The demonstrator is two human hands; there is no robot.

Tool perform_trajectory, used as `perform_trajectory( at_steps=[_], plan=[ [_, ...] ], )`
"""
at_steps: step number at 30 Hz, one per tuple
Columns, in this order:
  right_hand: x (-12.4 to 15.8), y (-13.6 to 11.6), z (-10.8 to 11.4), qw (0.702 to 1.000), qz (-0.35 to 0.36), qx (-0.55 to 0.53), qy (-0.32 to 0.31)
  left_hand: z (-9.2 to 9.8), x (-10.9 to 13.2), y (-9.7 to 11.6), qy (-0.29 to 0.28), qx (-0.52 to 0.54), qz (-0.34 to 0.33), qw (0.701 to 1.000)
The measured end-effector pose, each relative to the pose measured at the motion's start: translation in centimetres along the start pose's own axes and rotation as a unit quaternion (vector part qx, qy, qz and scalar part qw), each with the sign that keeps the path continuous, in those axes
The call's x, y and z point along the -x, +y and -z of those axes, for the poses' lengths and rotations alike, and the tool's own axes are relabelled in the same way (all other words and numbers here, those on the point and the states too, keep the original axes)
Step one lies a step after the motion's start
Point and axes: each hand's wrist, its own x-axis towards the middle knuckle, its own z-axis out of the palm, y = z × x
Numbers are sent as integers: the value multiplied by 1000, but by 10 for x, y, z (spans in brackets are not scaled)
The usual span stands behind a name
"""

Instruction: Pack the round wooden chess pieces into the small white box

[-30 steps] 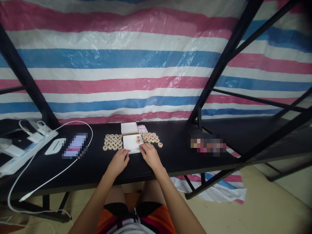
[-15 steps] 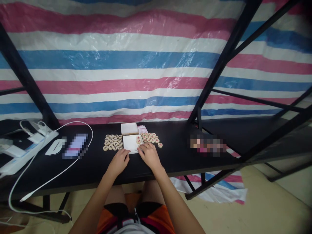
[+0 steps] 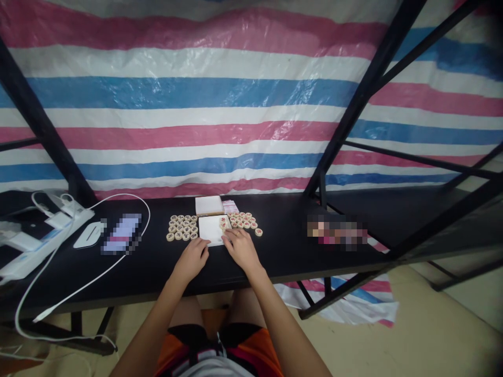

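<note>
Right grip [image 3: 240,250] at box [image 3: 209,229], left grip [image 3: 193,257] by its near corner; spread or pinching, cannot tell. Sideways nudge could scatter pieces [image 3: 247,225] just beyond right grip.

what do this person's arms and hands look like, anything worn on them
The left arm and right arm show no sleeves, cables or markings. The left hand and right hand wear no gloves; a small gold-coloured ring appears on the right hand.
</note>
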Motion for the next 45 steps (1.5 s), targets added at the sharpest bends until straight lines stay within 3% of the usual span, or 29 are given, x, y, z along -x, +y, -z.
perform_trajectory(
  at_steps=[45],
  plan=[
    [0, 2, -1, 1000, -13, -27, 5, 1, 0, 1, -1, 14, 2, 1000]
  ],
)
